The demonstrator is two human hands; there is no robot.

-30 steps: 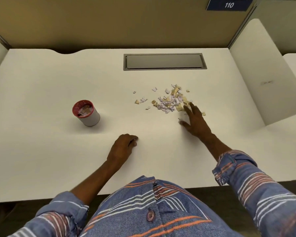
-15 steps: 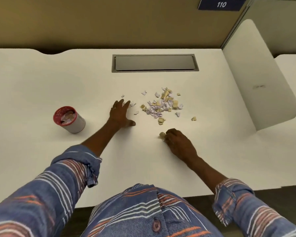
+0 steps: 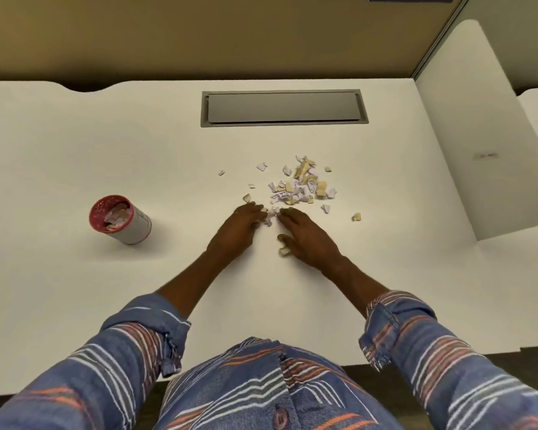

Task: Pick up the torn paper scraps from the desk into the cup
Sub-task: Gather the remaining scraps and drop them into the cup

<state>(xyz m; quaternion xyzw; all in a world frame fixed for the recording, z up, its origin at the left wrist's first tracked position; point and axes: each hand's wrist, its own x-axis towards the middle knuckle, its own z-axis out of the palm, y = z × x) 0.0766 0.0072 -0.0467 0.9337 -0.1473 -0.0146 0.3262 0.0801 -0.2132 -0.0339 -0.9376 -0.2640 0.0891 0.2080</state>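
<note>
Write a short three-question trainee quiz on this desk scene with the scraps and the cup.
1. True or false: the cup already holds some paper scraps.
2. Multiple choice: where does the cup stand relative to the main scrap pile? A) to the left of it B) to the right of it C) behind it, by the grey hatch
3. Short answer: where do the fingertips of the left hand and the right hand meet?

Key
1. True: pale scraps show inside its red rim.
2. A.
3. At the near edge of the pile, around a few small scraps, both hands low over the white desk.
</note>
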